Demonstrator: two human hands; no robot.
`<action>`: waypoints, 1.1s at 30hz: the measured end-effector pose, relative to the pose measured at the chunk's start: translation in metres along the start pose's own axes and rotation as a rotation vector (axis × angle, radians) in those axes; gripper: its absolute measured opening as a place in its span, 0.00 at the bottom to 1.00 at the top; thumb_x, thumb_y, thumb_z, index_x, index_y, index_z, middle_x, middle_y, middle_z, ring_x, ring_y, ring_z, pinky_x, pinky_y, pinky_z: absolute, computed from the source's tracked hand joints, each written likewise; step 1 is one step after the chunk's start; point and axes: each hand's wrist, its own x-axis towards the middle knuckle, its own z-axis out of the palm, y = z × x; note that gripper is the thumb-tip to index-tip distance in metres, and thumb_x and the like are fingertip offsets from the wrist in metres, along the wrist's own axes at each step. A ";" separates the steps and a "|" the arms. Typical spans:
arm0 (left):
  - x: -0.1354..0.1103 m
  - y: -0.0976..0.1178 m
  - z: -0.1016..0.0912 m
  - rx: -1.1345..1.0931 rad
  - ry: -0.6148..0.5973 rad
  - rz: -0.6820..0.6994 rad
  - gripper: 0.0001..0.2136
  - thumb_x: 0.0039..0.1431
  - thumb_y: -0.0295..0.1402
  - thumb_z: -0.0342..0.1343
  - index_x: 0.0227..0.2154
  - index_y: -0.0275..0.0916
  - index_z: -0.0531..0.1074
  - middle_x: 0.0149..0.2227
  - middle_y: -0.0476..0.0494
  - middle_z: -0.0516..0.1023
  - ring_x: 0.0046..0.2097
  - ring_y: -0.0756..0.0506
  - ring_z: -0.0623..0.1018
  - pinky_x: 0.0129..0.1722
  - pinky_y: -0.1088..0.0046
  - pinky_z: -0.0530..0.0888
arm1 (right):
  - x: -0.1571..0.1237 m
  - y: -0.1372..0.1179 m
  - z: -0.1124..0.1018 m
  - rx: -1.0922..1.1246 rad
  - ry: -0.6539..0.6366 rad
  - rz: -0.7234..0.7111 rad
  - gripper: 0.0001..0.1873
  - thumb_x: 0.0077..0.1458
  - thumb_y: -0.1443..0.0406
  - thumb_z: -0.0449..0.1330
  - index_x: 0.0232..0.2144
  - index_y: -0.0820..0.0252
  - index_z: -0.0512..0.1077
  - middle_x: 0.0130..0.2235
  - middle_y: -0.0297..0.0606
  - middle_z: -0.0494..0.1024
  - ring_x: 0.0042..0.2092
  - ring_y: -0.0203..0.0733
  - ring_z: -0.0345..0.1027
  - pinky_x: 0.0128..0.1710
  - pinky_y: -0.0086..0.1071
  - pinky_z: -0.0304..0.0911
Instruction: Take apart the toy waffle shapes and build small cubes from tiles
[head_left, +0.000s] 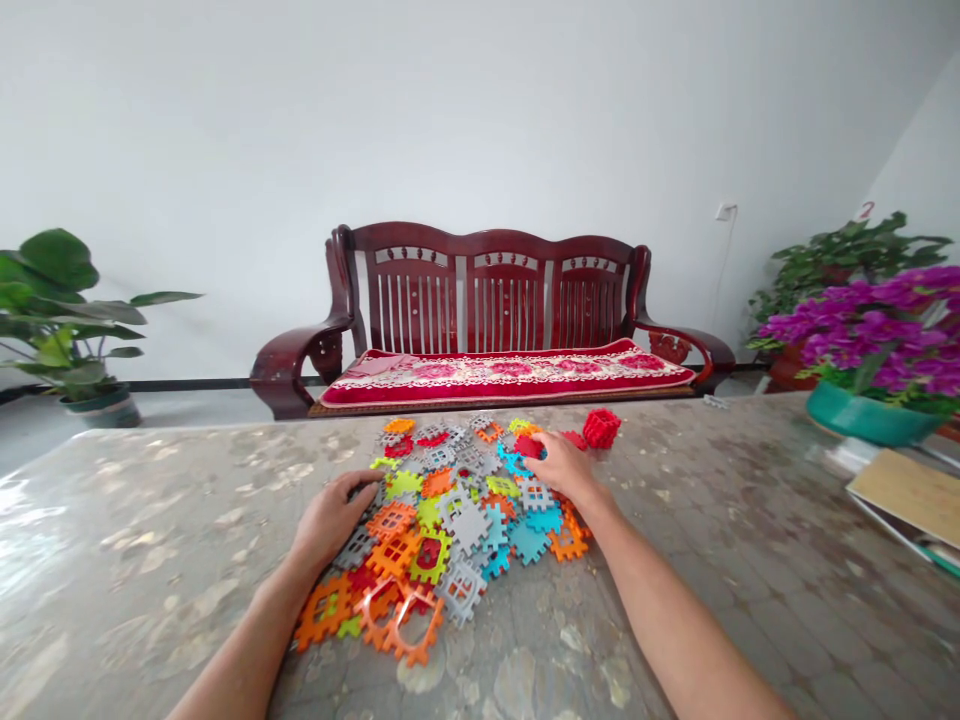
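Observation:
A heap of flat interlocking plastic tiles [450, 520] in orange, grey, blue, green and red lies on the marbled table [150, 540]. My left hand [334, 515] rests on the heap's left edge, fingers curled over the tiles. My right hand [562, 465] reaches to the far right of the heap, its fingertips pinched on a red tile [529, 446]. A red cube built from tiles [601, 428] stands just beyond that hand, with another loose red tile [575, 438] beside it.
A dark wooden bench [487, 310] with a red cushion stands behind the table. A purple flowering plant in a teal pot [870, 400] and books [907, 495] sit at the table's right. A leafy potted plant [67, 340] is on the floor at left.

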 end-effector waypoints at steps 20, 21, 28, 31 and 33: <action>-0.001 0.001 0.000 0.004 -0.012 0.009 0.18 0.56 0.45 0.48 0.42 0.44 0.78 0.47 0.47 0.81 0.51 0.41 0.77 0.54 0.67 0.70 | -0.003 0.015 -0.014 0.073 0.294 0.243 0.23 0.54 0.54 0.58 0.51 0.54 0.70 0.50 0.40 0.77 0.50 0.47 0.70 0.46 0.36 0.63; -0.001 0.001 0.000 0.002 -0.010 0.006 0.18 0.56 0.45 0.48 0.42 0.44 0.78 0.47 0.47 0.81 0.50 0.41 0.77 0.54 0.67 0.70 | -0.003 0.021 -0.016 0.071 0.306 0.289 0.23 0.53 0.53 0.58 0.50 0.53 0.70 0.50 0.40 0.76 0.49 0.48 0.71 0.45 0.37 0.63; -0.001 0.002 0.000 -0.010 -0.009 0.000 0.18 0.56 0.45 0.49 0.41 0.45 0.78 0.47 0.47 0.81 0.50 0.41 0.77 0.53 0.67 0.70 | -0.004 0.046 -0.013 -0.016 0.283 0.392 0.23 0.55 0.51 0.56 0.50 0.51 0.70 0.47 0.40 0.77 0.45 0.49 0.73 0.40 0.37 0.64; -0.001 0.001 0.000 -0.012 -0.009 -0.010 0.17 0.56 0.45 0.49 0.41 0.45 0.78 0.47 0.47 0.81 0.51 0.41 0.77 0.54 0.67 0.69 | -0.005 0.047 -0.011 -0.034 0.271 0.398 0.23 0.55 0.51 0.56 0.51 0.52 0.69 0.46 0.43 0.77 0.45 0.50 0.73 0.40 0.38 0.64; -0.001 0.001 0.000 -0.015 -0.010 -0.013 0.18 0.56 0.45 0.49 0.41 0.45 0.78 0.47 0.47 0.81 0.51 0.41 0.77 0.54 0.67 0.69 | -0.004 0.047 -0.011 -0.037 0.262 0.403 0.24 0.56 0.52 0.56 0.52 0.54 0.69 0.46 0.45 0.77 0.44 0.51 0.73 0.41 0.39 0.64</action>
